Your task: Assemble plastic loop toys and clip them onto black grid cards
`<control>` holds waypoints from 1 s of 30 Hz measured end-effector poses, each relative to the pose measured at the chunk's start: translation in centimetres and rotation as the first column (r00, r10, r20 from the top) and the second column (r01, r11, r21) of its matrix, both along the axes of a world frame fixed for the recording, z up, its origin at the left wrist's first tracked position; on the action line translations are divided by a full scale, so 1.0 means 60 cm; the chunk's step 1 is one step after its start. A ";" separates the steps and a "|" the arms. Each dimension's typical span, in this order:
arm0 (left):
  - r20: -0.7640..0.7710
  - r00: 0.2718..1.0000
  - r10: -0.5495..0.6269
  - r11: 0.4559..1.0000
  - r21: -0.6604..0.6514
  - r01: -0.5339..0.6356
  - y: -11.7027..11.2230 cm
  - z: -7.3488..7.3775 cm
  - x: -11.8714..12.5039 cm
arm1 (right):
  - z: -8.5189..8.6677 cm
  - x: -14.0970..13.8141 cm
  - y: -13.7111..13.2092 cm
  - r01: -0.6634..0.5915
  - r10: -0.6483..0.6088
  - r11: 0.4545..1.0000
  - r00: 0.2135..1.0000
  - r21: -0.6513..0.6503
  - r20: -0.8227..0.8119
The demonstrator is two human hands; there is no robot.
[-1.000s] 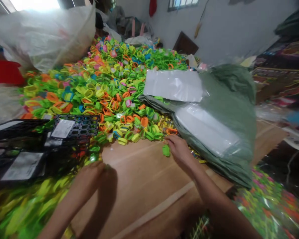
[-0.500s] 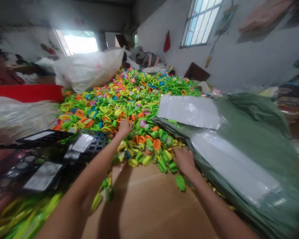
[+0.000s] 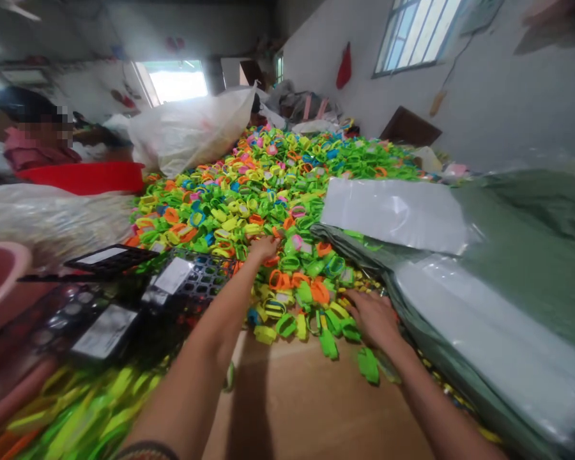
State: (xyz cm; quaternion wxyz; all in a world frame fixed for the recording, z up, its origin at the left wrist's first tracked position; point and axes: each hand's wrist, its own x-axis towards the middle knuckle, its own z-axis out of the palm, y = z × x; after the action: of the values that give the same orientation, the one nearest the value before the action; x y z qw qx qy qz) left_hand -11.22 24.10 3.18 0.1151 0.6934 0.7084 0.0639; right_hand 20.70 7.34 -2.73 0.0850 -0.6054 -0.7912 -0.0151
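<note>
A big heap of small plastic bands [image 3: 263, 191] in green, yellow, orange, pink and blue covers the wooden table [image 3: 297, 409]. My left hand [image 3: 263, 246] reaches far into the heap, fingers curled down onto the bands; what it grips is hidden. At the heap's near edge my right hand [image 3: 374, 314] lies palm down, its fingers spread over green bands. A loose green band [image 3: 368, 365] lies just by my right wrist.
A green sack [image 3: 517, 255] with white plastic bags [image 3: 393, 214] on it fills the right side. Black perforated trays [image 3: 124, 300] with white labels sit left. A large translucent bag [image 3: 191, 128], a red basin [image 3: 84, 177] and a seated person [image 3: 33, 137] are at back left.
My left arm has stretched from the table's near edge out into the heap. My right hand slid a little forward among the green bands, leaving one green band beside the wrist. The view tilted up.
</note>
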 end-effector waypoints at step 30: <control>0.164 0.709 -0.686 0.723 0.260 0.640 -0.470 -0.033 0.222 | -0.014 0.021 -0.350 0.082 -0.200 0.979 0.576 -0.187 -0.792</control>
State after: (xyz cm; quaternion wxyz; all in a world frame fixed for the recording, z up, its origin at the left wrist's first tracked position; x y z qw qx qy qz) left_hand 2.10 -4.12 1.18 0.1537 0.8956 0.3815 0.1696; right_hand 21.99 -13.64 -3.59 0.3935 -0.6115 -0.6147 0.3057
